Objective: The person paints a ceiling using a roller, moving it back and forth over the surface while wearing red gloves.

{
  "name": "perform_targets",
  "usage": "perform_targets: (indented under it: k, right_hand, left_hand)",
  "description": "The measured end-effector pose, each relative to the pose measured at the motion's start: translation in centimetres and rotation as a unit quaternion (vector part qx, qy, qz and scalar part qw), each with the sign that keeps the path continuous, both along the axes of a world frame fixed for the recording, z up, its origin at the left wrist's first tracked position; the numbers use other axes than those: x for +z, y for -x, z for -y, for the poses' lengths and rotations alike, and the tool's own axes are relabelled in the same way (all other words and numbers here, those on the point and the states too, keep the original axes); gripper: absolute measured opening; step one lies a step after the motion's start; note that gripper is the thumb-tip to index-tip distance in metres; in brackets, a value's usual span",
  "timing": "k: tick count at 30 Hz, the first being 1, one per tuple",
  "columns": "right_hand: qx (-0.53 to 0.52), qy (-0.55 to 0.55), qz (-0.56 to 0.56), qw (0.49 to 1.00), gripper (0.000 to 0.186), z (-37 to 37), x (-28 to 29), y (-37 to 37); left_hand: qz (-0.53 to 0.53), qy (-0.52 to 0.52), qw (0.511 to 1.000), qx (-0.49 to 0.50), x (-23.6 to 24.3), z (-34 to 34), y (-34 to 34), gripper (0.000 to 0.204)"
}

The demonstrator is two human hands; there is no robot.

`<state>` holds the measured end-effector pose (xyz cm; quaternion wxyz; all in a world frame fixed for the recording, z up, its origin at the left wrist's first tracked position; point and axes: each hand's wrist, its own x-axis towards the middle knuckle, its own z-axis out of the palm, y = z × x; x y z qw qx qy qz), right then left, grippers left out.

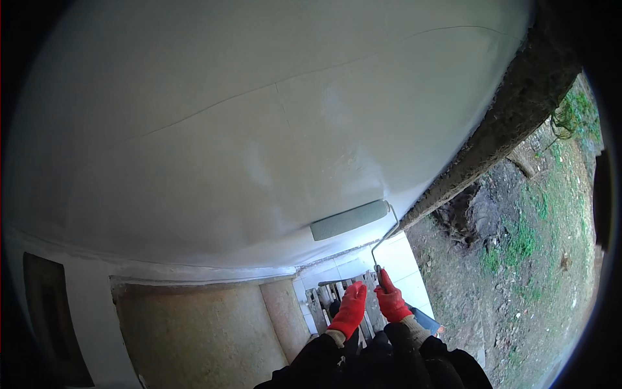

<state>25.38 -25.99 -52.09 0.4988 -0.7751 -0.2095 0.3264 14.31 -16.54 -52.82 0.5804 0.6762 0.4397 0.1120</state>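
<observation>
Red gloves cover our hands: our right hand [391, 299] is wrapped tight around the paint roller [350, 220] handle, its sleeve pressed against the white wall [259, 129], while our left hand [350, 310] hangs loosely curled, holding nothing, above a wooden pallet [322, 299].

A pale white wall [246, 129] fills the view from nine to one o'clock, crossed by thin grey cracks. At centre, a paint roller [348, 220] has a pale grey-green sleeve and a thin grey metal frame. Toward six o'clock, both the left hand [350, 310] and right hand [391, 299] wear bright red gloves with beige cuffs over black sleeves. At three o'clock lies brown earth [518, 259] patched with green grass.
</observation>
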Motion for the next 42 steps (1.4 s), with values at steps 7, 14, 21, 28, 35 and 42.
perform_targets:
  k: [7, 14, 21, 28, 35, 42]
  right_hand:
    - [-0.029, -0.085, 0.006, 0.996, 0.06, -0.4, 1.3, 0.6]
    - [-0.018, -0.103, 0.049, 0.993, 0.058, -1.3, 13.1, -0.1]
    - [-0.049, -0.283, -0.027, 0.958, 0.057, -3.6, 20.2, -1.5]
    - [-0.013, -0.339, 0.089, 0.937, 0.055, -6.2, 32.1, -5.6]
    - [-0.088, -0.361, 0.338, 0.865, 0.054, -6.4, 44.3, -8.5]
    - [-0.077, -0.326, 0.448, 0.829, 0.064, -7.1, 63.9, -9.1]
  left_hand:
    - [0.067, 0.118, 0.991, 0.013, 0.4, -1.1, -5.0, 0.059]
    - [0.231, 0.27, 0.932, 0.073, 11.6, -2.8, -12.2, 0.042]
    - [0.221, 0.116, 0.966, 0.069, 24.6, -3.3, -14.7, 0.028]
    - [0.336, 0.155, 0.927, 0.055, 38.0, -3.8, -16.8, 0.024]
    - [0.427, 0.07, 0.901, -0.027, 54.8, -5.0, -17.9, 0.039]
    - [0.493, -0.019, 0.865, -0.092, 61.9, -7.6, -11.9, 0.043]
